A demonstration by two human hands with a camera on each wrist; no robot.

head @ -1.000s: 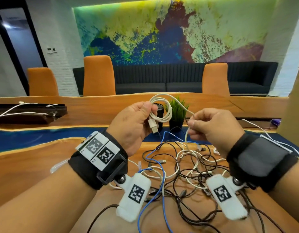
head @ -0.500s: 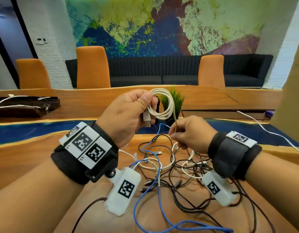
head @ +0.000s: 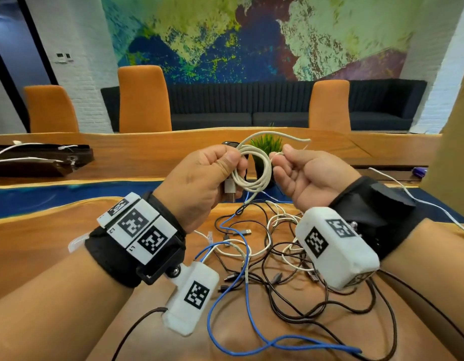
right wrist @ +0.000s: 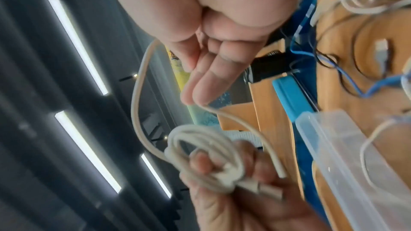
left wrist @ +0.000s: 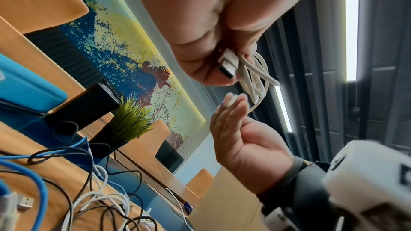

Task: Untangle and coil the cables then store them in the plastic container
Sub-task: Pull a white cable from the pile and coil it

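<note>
Left hand (head: 199, 178) is curled around a white cable (head: 254, 168) that's wound into a small coil, thumb and fingers clamping the loops together along with the USB plug (left wrist: 228, 65), which pokes out below the fist. The whole coil is held up in the air above the bench (head: 30, 254), not touching it.

Right hand (head: 306, 178) is palm-up just beside the coil, fingers mostly relaxed and loosely spread, with the thumb and forefinger tips pinching the loose tail of that same white cable (from the right wrist view you can see the strand running from the fingertips (right wrist: 195, 94) in a big arc back to the coil). The free end sticks out past the pinch, pointing right.

Clear plastic container (right wrist: 347, 157) sits on the bench off to the left of the hands, lid off. A thin white cord trails over it, but I can't tell if it's actually lying inside or just draped across the rim.

The rest of the cables (head: 272, 259) are a messy pile on the bench under the hands: black ones, white ones, and a long blue cable (head: 236, 282) looping out toward the near edge, all crossing over each other.

A little potted fake grass plant (head: 267, 152) stands on the bench right behind the coil.
</note>
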